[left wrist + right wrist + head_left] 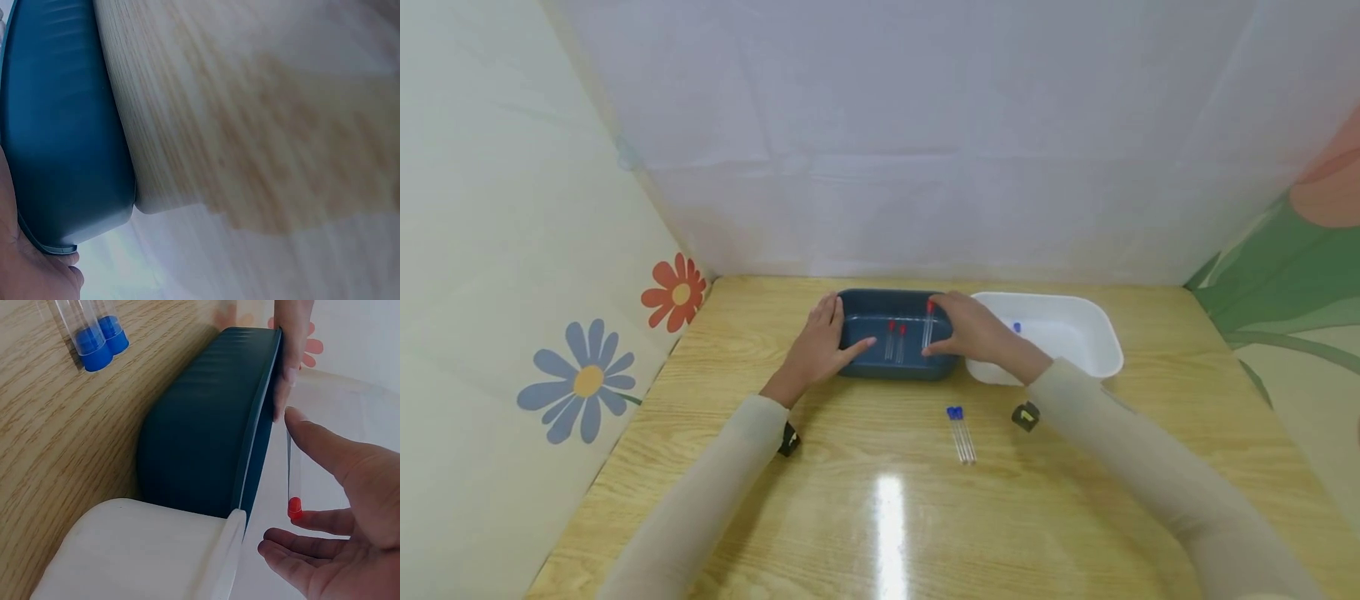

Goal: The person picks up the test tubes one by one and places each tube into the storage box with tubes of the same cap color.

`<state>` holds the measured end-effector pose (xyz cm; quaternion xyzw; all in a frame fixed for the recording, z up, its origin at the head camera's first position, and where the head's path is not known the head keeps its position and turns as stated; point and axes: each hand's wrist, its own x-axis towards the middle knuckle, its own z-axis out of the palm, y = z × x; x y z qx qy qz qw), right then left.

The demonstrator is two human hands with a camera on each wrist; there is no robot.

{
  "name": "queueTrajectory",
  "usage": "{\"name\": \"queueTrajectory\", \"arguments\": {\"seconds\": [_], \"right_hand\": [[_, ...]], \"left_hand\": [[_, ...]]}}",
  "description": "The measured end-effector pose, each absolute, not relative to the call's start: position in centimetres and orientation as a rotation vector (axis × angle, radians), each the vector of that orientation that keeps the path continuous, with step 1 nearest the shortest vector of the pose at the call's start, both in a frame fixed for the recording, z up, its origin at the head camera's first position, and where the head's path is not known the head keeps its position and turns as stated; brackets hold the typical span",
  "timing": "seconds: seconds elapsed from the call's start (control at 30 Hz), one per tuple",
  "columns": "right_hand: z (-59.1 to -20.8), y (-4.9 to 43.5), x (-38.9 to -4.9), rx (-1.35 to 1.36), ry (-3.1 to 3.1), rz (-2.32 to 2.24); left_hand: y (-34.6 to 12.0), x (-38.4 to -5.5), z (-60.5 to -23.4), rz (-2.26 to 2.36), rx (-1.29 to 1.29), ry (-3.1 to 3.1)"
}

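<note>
In the head view my right hand (977, 329) holds a clear test tube with a red cap (294, 506) above the right end of a dark blue basin (880, 371). The thumb is at the tube's plain end and a finger is at its cap. My left hand (816, 346) rests on the basin's left end, fingers straight along the rim and thumb stretched over the inside. Two more red-capped test tubes (896, 342) lie side by side in the basin. The left wrist view shows only part of that hand, at the rim.
Just right of the dark basin stands a white basin (1082, 333) with a blue cap (1017, 327) visible inside. Two blue-capped test tubes (961, 437) lie on the wooden table (820, 517) in front. A pale cloth wall (880, 167) rises behind the table.
</note>
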<state>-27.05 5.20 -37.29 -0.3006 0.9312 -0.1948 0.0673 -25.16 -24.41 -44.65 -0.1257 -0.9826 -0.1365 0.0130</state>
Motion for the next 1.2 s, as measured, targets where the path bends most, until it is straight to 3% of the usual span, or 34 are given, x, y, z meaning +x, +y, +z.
{"name": "queueTrajectory", "arguments": {"seconds": [1.2], "right_hand": [[-39.7, 2.9, -28.3, -0.951, 2.819, -0.498]], "left_hand": [[-24.2, -25.2, -44.9, -0.385, -0.403, -3.034]]}}
